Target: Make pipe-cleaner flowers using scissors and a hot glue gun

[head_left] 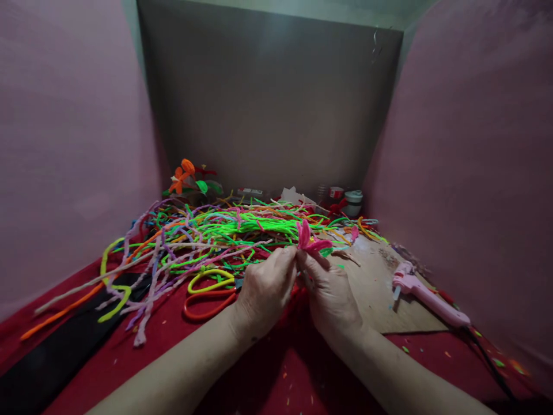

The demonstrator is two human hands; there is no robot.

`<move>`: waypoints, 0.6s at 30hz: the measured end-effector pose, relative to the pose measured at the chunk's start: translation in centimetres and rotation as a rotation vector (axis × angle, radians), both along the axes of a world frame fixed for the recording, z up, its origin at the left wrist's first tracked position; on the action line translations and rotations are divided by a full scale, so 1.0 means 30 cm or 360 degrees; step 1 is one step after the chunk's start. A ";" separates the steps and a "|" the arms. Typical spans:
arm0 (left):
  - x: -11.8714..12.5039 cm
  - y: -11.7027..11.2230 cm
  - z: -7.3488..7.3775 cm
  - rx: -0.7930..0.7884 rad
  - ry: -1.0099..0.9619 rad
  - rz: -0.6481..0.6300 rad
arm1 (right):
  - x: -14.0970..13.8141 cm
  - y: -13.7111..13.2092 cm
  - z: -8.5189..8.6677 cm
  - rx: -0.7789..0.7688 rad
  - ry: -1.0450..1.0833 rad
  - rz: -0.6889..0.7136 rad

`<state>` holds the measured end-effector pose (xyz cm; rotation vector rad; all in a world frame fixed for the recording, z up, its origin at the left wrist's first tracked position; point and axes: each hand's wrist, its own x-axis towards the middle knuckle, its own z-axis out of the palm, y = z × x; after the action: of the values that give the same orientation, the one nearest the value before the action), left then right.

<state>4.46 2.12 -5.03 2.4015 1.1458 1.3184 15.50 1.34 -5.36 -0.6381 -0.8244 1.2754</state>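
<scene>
Between my two hands is a pink pipe-cleaner flower (311, 241) with looped petals and a bit of yellow at its middle. My left hand (270, 285) is closed, thumb and fingers pinched at the flower's base. My right hand (330, 294) is closed too, gripping the base from the other side. The part of the flower below the petals is hidden by the fingers. Just left of my left hand lie scissors (210, 314) with one yellow and one red-orange handle loop, their blades mostly out of sight. A large heap of pipe cleaners (254, 225) spreads behind my hands.
A pink glue gun (432, 297) lies on a brown board (380, 305) at right, its cord running toward the front. Orange pipe-cleaner flowers (181, 176) stand at back left. A lidded cup (353, 202) is at back right. A black strip (64, 351) lies front left on red cloth.
</scene>
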 end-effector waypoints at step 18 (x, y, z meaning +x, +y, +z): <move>-0.013 -0.039 0.095 -0.1489 -0.1363 -0.0805 | 0.042 0.022 0.020 0.0045 0.0266 0.0770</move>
<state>4.07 0.95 -2.18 1.1330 0.6020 1.0721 16.76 1.98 -4.75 -0.3083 -0.8850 1.7247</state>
